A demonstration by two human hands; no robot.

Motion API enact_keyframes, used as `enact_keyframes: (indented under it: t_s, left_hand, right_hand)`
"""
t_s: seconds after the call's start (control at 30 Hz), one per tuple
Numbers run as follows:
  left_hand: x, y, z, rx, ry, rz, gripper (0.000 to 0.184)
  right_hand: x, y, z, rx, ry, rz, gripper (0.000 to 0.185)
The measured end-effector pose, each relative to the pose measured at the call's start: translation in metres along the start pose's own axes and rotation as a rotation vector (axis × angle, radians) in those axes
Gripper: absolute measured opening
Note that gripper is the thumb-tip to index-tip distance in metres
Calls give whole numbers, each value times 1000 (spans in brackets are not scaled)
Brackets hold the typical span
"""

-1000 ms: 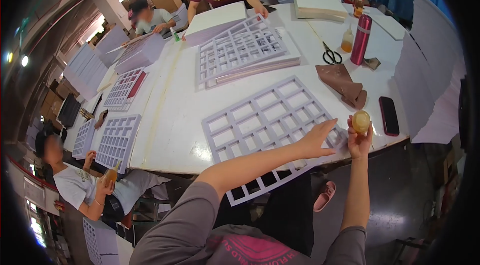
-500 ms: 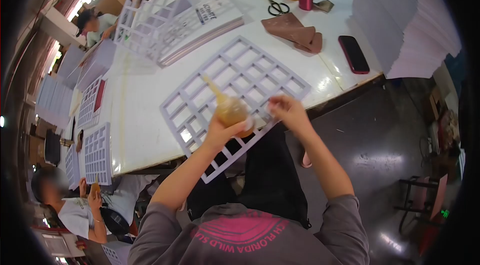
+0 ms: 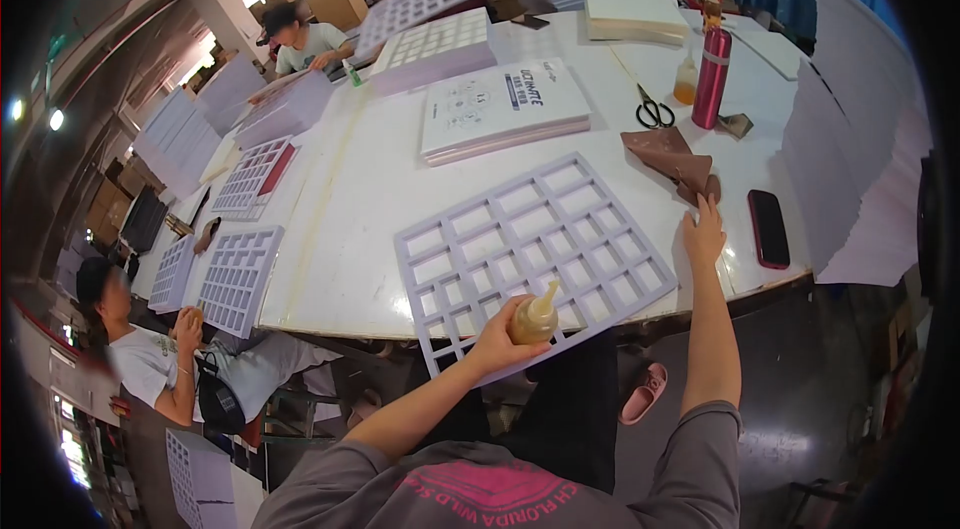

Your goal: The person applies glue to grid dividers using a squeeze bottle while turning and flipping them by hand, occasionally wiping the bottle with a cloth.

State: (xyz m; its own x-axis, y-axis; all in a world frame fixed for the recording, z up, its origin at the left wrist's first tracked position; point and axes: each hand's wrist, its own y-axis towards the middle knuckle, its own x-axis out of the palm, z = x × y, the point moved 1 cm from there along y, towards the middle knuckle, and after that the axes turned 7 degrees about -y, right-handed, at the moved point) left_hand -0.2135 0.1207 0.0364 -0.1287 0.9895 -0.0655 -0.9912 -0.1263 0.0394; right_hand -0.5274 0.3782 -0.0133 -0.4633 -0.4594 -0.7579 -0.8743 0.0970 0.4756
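Note:
A pale grid frame (image 3: 490,247) with many rectangular openings lies on the white table, its near edge sticking out over the table's edge. My left hand (image 3: 497,341) is wrapped round a glue bottle (image 3: 536,319) of amber liquid, its nozzle pointing up, above the near side of the frame. To the right of the frame, my right hand (image 3: 706,229) reaches to the brown cloth (image 3: 668,155); its fingertips touch the cloth's near end, and whether they grip it is hard to see.
Beyond the frame lie a white printed stack (image 3: 505,111), scissors (image 3: 655,109), a pink flask (image 3: 711,79) and a second bottle (image 3: 686,79). A phone (image 3: 769,229) is at the right edge. Across the table a person holds another grid (image 3: 420,4); two people sit at left.
The glue bottle has passed from my right hand to my left. My right hand has moved to the cloth. The person opposite has lifted a grid off the printed stack.

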Motion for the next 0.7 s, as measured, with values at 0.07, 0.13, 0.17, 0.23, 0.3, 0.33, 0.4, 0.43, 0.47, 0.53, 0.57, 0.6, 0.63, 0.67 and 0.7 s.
enact_keyframes:
  t_s: [0.07,0.13,0.17,0.23,0.3,0.33,0.4,0.43,0.47,0.53,0.57,0.6,0.63,0.67,0.7]
  left_hand:
    - [-1,-1,-1,14,1,-8,73]
    - [0,-2,0,40,-3,-6,73]
    - [1,-2,-2,59,-9,-8,73]
    - [-2,-2,-7,96,-5,4,72]
    - [-5,-7,-5,28,-64,36,70]
    - [-8,-7,-2,1,-97,45,69]
    - [-14,-19,12,-56,-293,112,62]
    - [-19,-28,9,-29,-319,140,61]
    - [-25,-36,6,-6,-346,166,60]
    - [-35,-49,12,14,-313,185,61]
    - [-39,-56,15,9,-310,188,62]
    - [-41,-63,17,-4,-310,187,63]
    - [-42,-67,21,-31,-296,188,65]
    - [-42,-69,22,-67,-314,171,66]
    - [-40,-71,28,-65,-280,169,66]
  right_hand:
    - [16,1,23,-41,300,60,45]
    - [12,-2,39,20,518,92,44]
    - [8,-6,44,103,592,93,43]
    - [0,-16,39,160,616,113,39]
    - [-39,-32,24,167,522,-20,34]
    - [-55,-37,15,189,478,-161,32]
    - [-57,-45,34,-7,195,-73,33]
    - [-58,-47,49,-101,47,-27,33]
    - [-58,-46,65,-62,117,71,32]
    - [-71,-48,66,22,259,255,30]
    - [-80,-44,71,59,412,84,26]
    - [-80,-40,76,202,935,-194,24]
    - [-110,-45,31,339,1174,-245,22]
    - [-121,-45,7,243,1271,-291,21]
    - [-125,-44,-9,133,1296,-356,20]
